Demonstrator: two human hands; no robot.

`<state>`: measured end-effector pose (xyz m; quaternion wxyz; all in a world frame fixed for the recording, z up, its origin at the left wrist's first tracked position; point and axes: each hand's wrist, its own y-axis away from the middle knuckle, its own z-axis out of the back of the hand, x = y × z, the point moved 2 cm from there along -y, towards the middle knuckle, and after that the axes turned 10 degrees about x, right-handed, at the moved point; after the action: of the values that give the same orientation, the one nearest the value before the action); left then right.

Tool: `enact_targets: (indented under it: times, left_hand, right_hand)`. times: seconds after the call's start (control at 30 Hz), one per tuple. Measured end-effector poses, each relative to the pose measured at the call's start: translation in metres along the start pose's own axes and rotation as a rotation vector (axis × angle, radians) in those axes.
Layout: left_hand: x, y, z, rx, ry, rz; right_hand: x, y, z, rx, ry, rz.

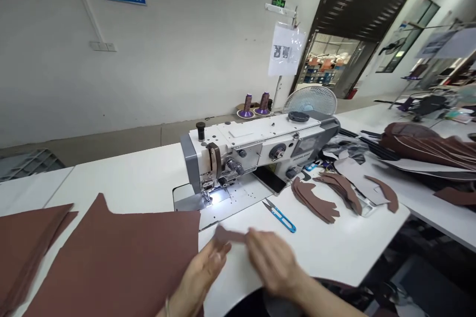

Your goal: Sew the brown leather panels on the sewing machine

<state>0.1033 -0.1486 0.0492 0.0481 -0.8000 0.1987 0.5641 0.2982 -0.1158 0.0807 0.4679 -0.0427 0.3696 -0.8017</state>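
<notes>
Both hands are low in the picture, at the front edge of the white table (334, 252). My left hand (204, 271) and my right hand (270, 260) together pinch a small brown leather piece (229, 235) between them; all of this is smeared by motion. A large brown leather panel (111, 262) lies flat just left of my left hand. Behind the hands stands a white sewing machine (256, 151) with its needle lamp lit.
Blue-handled thread snips (280, 217) lie right of the machine bed. Stacks of curved brown cut pieces (327, 195) sit at the right, more brown panels (22, 242) at the far left. Two thread cones (256, 105) and a fan (311, 101) stand behind the machine.
</notes>
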Motion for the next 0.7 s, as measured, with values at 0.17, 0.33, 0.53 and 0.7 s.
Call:
enact_targets:
  times: [0.17, 0.33, 0.53, 0.7]
  left_hand:
    - [-0.008, -0.005, 0.000, -0.368, -0.021, -0.029]
    - [-0.048, 0.005, 0.087, -0.502, -1.146, -0.328]
    - [-0.021, -0.021, 0.116, -0.333, -2.015, -0.369]
    - [0.000, -0.029, 0.106, -0.233, -2.193, -0.167]
  right_hand:
    - [0.056, -0.033, -0.023, 0.155, -0.237, 0.126]
    - [0.050, -0.027, -0.036, 0.352, -0.262, 0.308]
    - [0.066, -0.036, -0.063, 0.227, -0.254, 0.701]
    - [0.080, -0.062, -0.095, 0.169, -0.128, 0.552]
